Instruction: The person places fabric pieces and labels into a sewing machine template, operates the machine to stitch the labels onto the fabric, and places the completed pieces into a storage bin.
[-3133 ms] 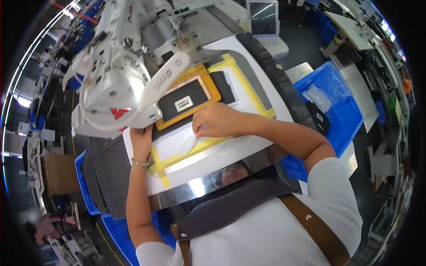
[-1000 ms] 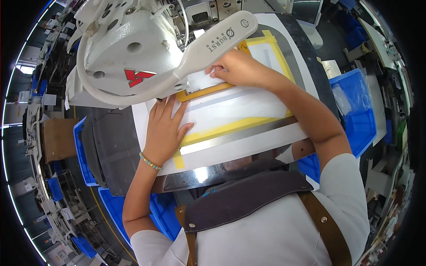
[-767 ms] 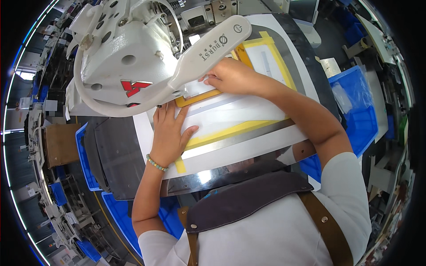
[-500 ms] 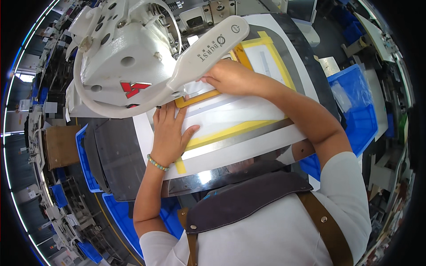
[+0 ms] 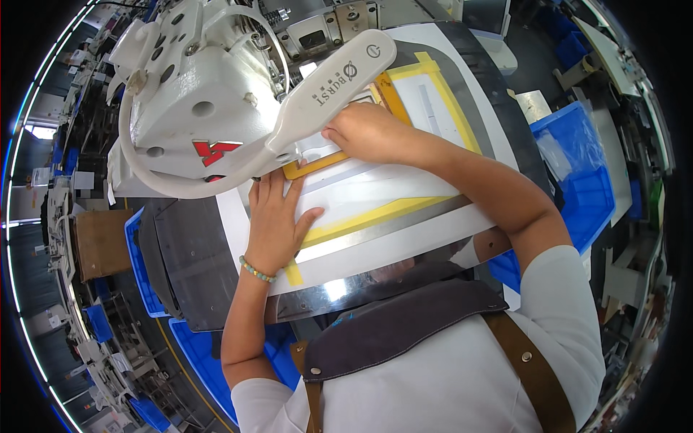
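With the amber frame [image 5: 317,165] already laid at upper centre, partly behind the white paddle [image 5: 327,90]: spreading the left hand [image 5: 276,218] open at the frame's lower-left corner; curling the right hand [image 5: 367,134] over it, unable to tell whether gripping; not yet withdrawing either.

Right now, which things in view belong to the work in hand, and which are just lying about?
In the work:
- left hand, spread at the yellow frame's near edge
- right hand, curled over the yellow frame
- white sheet with yellow tape
- white machine head

Apparently lying about:
- cardboard box
- right-side blue bin
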`<state>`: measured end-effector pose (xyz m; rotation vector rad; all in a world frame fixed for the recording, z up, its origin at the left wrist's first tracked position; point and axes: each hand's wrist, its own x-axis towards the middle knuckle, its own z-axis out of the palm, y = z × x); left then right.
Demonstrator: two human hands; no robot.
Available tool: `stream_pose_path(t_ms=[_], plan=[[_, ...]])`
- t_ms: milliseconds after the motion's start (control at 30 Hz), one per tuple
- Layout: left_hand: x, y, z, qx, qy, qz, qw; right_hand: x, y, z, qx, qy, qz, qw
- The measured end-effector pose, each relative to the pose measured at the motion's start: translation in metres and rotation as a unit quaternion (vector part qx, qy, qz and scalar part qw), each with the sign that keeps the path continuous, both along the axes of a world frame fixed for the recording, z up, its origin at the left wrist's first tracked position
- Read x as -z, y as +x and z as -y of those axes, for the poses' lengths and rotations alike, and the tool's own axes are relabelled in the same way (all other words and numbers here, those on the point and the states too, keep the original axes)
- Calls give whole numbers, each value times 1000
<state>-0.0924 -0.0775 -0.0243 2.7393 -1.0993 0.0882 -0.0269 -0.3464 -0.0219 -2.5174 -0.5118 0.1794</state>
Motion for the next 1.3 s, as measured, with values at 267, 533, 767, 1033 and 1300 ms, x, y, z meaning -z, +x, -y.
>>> stream_pose_path(t_ms=[267, 533, 767, 1033, 1300], plan=[[3, 0, 0, -24, -32, -6, 999, -69, 11, 69, 29, 159, -7, 987], [4, 1, 0, -27, -18, 6, 999, -74, -50, 86, -174, -53, -66, 981], [5, 0, 2, -21, -21, 7, 1000, -32, -12, 73, -62, -20, 140, 988], [5, 0, 1, -27, -21, 16, 999, -52, 16, 63, -23, -22, -127, 991], [6, -1, 1, -24, -21, 30, 999, -56, 12, 56, -51, -129, -63, 988]])
